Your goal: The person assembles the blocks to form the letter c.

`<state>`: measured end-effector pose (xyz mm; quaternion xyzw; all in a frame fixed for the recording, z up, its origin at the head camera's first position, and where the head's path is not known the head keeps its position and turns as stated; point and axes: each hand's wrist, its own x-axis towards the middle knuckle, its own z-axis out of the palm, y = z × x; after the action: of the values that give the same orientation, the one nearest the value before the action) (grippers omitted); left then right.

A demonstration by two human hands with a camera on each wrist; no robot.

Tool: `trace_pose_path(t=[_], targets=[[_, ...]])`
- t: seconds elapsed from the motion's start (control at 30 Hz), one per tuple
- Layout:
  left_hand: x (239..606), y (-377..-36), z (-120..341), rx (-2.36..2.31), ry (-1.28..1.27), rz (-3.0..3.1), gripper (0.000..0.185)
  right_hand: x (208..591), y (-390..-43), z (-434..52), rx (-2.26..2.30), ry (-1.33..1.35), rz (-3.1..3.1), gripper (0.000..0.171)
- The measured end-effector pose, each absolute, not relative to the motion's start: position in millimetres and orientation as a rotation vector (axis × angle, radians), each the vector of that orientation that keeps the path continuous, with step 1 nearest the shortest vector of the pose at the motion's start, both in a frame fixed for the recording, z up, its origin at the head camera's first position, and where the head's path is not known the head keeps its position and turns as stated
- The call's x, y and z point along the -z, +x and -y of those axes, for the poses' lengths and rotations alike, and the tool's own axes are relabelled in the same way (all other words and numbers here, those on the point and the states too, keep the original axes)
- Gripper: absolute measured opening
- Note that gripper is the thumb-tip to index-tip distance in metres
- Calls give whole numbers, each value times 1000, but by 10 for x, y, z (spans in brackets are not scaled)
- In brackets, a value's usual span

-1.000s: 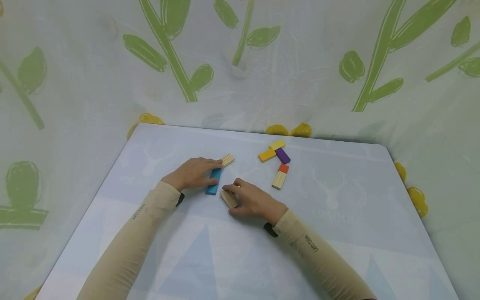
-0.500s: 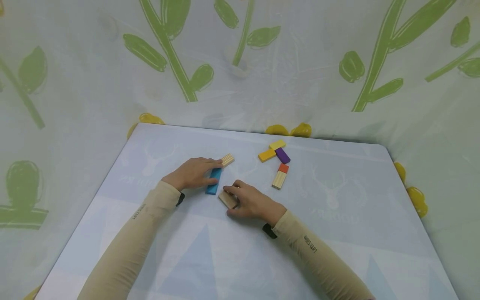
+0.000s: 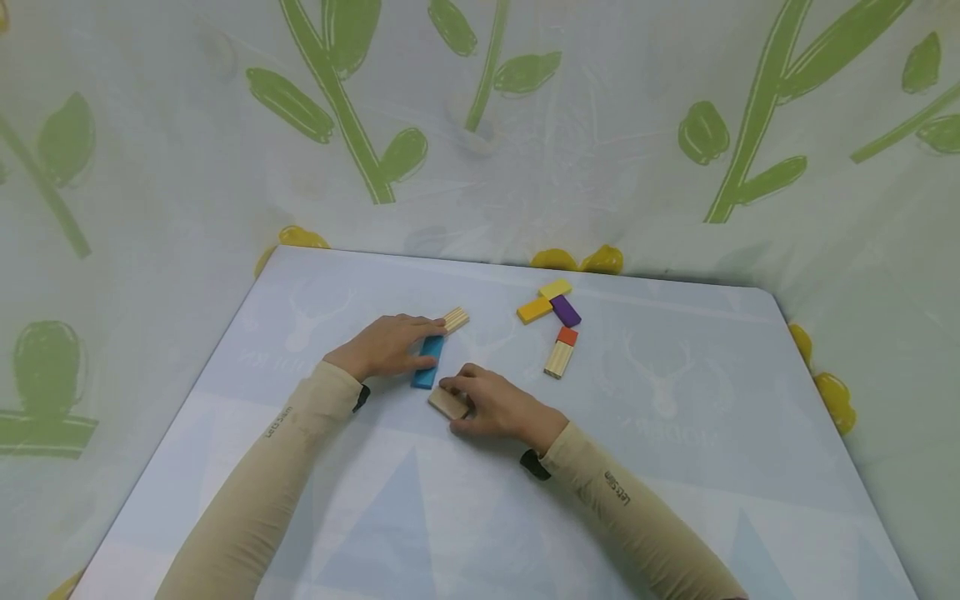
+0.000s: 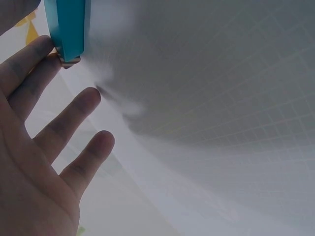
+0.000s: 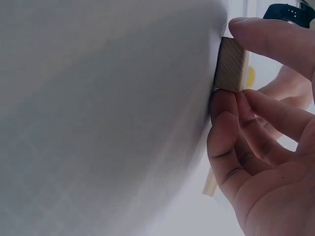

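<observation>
In the head view, a blue wooden block (image 3: 427,363) lies lengthwise away from me. My left hand (image 3: 386,346) reaches over it from the left, thumb and fingertips touching it. The left wrist view shows straight, spread fingers (image 4: 69,118) beside the end of the blue block (image 4: 69,27). A plain wooden block (image 3: 455,320) meets its far end. My right hand (image 3: 506,404) pinches another plain wooden block (image 3: 447,402) between thumb and fingers, close to the blue block's near end; whether they touch is unclear. Its grained end (image 5: 231,65) faces the right wrist view.
Right of the hands lie a yellow block (image 3: 555,289), an orange block (image 3: 534,311), a purple block (image 3: 566,311), a red block (image 3: 567,336) and a plain block (image 3: 558,360), end to end or touching. The white patterned tabletop (image 3: 675,533) extends around them; a leaf-printed curtain (image 3: 600,167) hangs behind.
My right hand has shifted slightly left with the plain wooden block, which has turned to point more leftward. The left hand and blue block have stayed put.
</observation>
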<state>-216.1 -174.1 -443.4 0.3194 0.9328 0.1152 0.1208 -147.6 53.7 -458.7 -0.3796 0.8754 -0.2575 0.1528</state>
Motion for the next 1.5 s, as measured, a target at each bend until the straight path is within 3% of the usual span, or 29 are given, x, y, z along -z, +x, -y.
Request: trace_pose_path(t=[0.27,0.87,1.5], targets=[[4450,-2157,1746,-335,949,-2733,57,4592,-1446,-498,768,-1118,-2470,60],[4435,-2167,1756,-330,974,-2733,55,4593,-1420,-510,789,-1191,-2427,45],[4418,-2153,1751,-352,979,-2742,56,4630,-1388,-455,759,-1200,-2504,44]])
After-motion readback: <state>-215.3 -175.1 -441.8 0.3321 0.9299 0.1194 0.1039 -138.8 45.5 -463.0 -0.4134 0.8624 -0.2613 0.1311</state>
